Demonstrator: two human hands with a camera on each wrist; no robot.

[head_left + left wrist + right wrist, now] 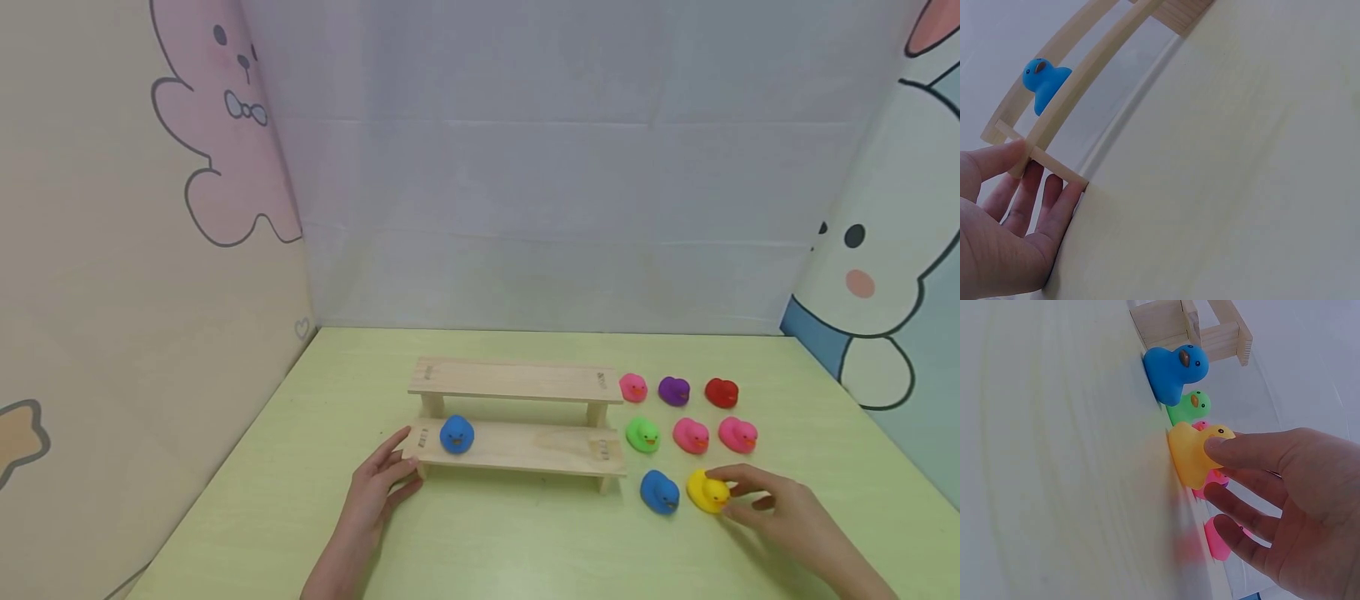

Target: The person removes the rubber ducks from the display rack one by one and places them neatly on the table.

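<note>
A two-step wooden shelf stands on the table, with one blue rubber duck at the left of its lower step. My left hand grips the left end of that step; in the left wrist view the thumb lies at the board's edge and the fingers are around the end support. Over on the right, my right hand pinches a yellow rubber duck at its head between thumb and index finger. The duck appears to rest on the table. Another blue duck sits just left of it.
Behind the yellow duck, more ducks stand in rows: green, pink, another pink one, purple and red. A further pink duck touches the view of the upper board's right end. Cloth walls enclose the table.
</note>
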